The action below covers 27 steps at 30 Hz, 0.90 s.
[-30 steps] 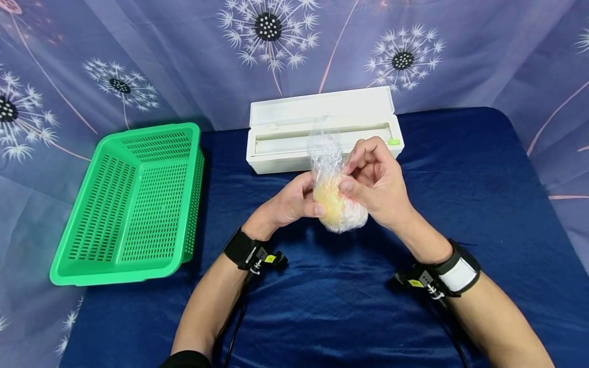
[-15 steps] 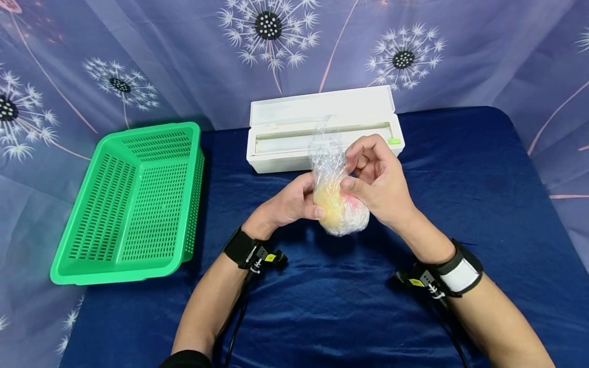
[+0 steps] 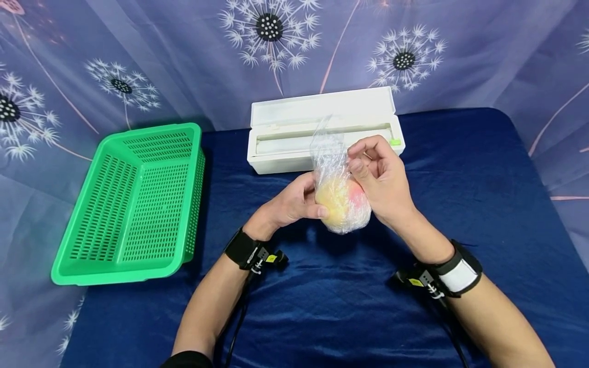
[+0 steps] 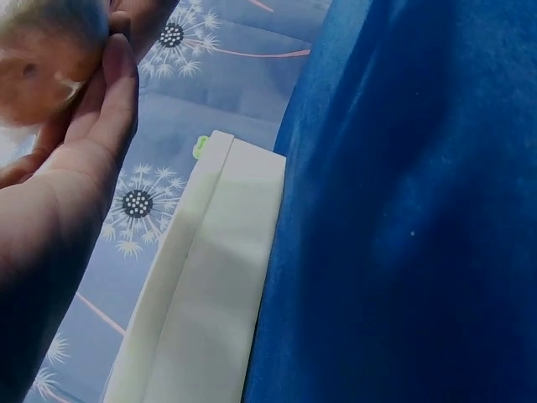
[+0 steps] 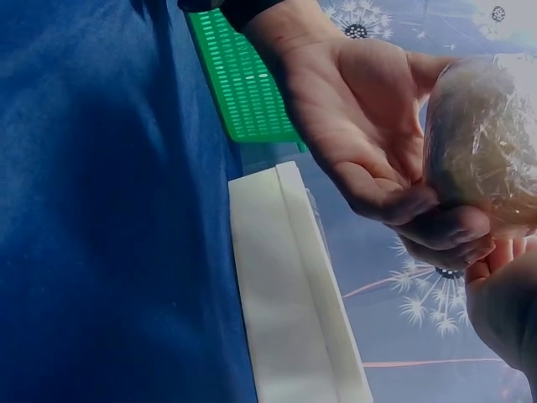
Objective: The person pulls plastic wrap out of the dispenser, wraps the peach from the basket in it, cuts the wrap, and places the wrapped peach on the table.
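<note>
Above the blue table cloth (image 3: 331, 306) I hold a yellow-pink peach (image 3: 341, 202) wrapped in clear cling film (image 3: 327, 151), whose loose end sticks up. My left hand (image 3: 294, 202) cups the fruit from the left, thumb on its front. My right hand (image 3: 379, 179) holds it from the right, fingers curled at the film near the top. In the right wrist view the wrapped peach (image 5: 482, 143) lies in the left hand (image 5: 369, 134). The left wrist view shows the peach (image 4: 46, 59) blurred beside the left hand's (image 4: 67, 193) thumb.
A white cling-film dispenser box (image 3: 322, 128) stands open behind my hands, with a green tab (image 3: 393, 141) at its right end. A green perforated basket (image 3: 133, 204) sits at the left, partly over the table edge. A dandelion-print curtain (image 3: 184, 51) hangs behind.
My right hand's fingers slid up the peach's right side, baring its pink patch; the fruit turned a little. The left hand kept still.
</note>
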Each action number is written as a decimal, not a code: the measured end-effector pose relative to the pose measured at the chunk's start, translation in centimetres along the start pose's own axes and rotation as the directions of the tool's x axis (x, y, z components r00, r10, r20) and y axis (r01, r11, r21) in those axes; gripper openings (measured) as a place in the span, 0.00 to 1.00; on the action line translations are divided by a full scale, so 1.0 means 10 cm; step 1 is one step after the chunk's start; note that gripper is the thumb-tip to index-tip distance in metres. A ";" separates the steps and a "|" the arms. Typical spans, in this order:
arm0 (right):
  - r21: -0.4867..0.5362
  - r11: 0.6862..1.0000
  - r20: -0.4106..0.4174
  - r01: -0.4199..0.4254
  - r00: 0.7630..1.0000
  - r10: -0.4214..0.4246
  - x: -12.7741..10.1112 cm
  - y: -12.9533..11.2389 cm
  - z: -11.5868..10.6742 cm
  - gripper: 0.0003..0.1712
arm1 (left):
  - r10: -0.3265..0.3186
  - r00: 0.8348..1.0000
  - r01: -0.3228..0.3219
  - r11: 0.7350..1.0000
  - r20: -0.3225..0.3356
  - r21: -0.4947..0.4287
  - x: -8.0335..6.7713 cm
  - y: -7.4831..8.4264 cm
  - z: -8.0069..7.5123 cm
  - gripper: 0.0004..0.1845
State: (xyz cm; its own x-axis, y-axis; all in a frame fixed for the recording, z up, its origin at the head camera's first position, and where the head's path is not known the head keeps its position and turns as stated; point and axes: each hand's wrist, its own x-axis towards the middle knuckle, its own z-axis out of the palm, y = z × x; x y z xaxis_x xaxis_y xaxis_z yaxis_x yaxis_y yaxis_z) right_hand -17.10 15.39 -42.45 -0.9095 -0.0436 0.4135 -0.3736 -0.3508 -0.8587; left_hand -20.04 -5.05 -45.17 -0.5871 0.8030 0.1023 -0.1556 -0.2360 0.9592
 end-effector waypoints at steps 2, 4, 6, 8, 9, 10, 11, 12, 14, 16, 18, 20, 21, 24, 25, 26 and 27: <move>0.006 1.000 -0.019 0.018 1.000 -0.017 0.00 0.01 0.00 0.27 | 0.001 1.000 -0.001 1.000 -0.009 0.003 0.00 0.01 0.00 0.64; 0.015 0.999 -0.033 0.042 0.999 -0.042 0.00 0.02 0.00 0.26 | 0.002 1.000 -0.002 1.000 -0.016 0.007 -0.01 0.02 0.00 0.64; 0.041 0.997 -0.039 0.063 0.997 -0.062 0.00 0.02 0.00 0.25 | 0.003 1.000 -0.002 1.000 -0.020 0.010 -0.01 0.03 0.00 0.64; 0.071 0.994 -0.045 0.077 0.996 -0.074 0.01 0.01 0.00 0.24 | 0.004 1.000 -0.004 1.000 -0.021 0.014 -0.02 0.04 0.01 0.65; 0.086 0.993 -0.048 0.080 0.996 -0.076 0.01 0.00 0.00 0.24 | 0.004 1.000 -0.004 1.000 -0.022 0.013 -0.02 0.05 0.01 0.65; 0.104 0.991 -0.049 0.081 0.996 -0.076 0.02 -0.01 0.00 0.23 | 0.007 1.000 -0.007 1.000 -0.021 0.012 -0.02 0.05 0.01 0.66; 0.120 0.990 -0.051 0.079 0.996 -0.073 0.02 -0.02 -0.01 0.23 | 0.010 1.000 -0.010 1.000 -0.019 0.012 -0.02 0.05 0.01 0.67; 0.136 0.988 -0.052 0.077 0.996 -0.070 0.03 -0.02 -0.01 0.23 | 0.013 1.000 -0.012 1.000 -0.018 0.012 -0.01 0.05 0.01 0.68; 0.154 0.985 -0.051 0.073 0.997 -0.065 0.03 -0.03 -0.02 0.22 | 0.023 1.000 -0.023 1.000 -0.013 0.012 -0.01 0.05 0.01 0.68; 0.154 0.985 -0.047 0.073 0.997 -0.067 0.03 -0.02 -0.02 0.23 | 0.038 0.999 -0.038 0.999 -0.013 0.014 -0.01 0.04 0.01 0.68; 0.151 0.986 -0.049 0.076 0.996 -0.070 0.04 -0.02 -0.03 0.24 | 0.053 0.998 -0.053 0.998 -0.030 0.021 -0.01 0.04 0.01 0.66; 0.144 0.987 -0.054 0.077 0.996 -0.070 0.04 -0.02 -0.03 0.26 | 0.080 0.995 -0.078 0.996 -0.053 0.031 0.00 0.05 0.03 0.64; 0.139 0.987 -0.058 0.084 0.995 -0.077 0.04 -0.01 -0.03 0.27 | 0.096 0.993 -0.093 0.995 -0.068 0.040 0.00 0.05 0.03 0.62; 0.109 0.987 -0.082 0.121 0.990 -0.113 0.05 0.00 -0.03 0.29 | 0.180 0.978 -0.168 0.979 -0.108 0.116 0.03 0.06 0.05 0.57; 0.098 0.986 -0.089 0.137 0.988 -0.129 0.05 0.01 -0.03 0.30 | 0.218 0.969 -0.200 0.968 -0.115 0.153 0.04 0.07 0.05 0.54; 0.088 0.984 -0.093 0.157 0.985 -0.148 0.05 0.01 -0.03 0.31 | 0.260 0.958 -0.232 0.951 -0.122 0.202 0.05 0.07 0.06 0.52; 0.075 0.982 -0.097 0.174 0.981 -0.166 0.06 0.02 -0.03 0.31 | 0.305 0.944 -0.265 0.930 -0.129 0.256 0.05 0.08 0.06 0.49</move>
State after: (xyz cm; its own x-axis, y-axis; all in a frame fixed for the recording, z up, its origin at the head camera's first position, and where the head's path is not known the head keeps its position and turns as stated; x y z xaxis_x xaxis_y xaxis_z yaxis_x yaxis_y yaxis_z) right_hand -17.73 15.54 -42.47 -0.8480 0.1065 0.5192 -0.5114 -0.4222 -0.7485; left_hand -19.99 -4.47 -44.22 -0.7036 0.6155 0.3551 0.2146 -0.2924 0.9319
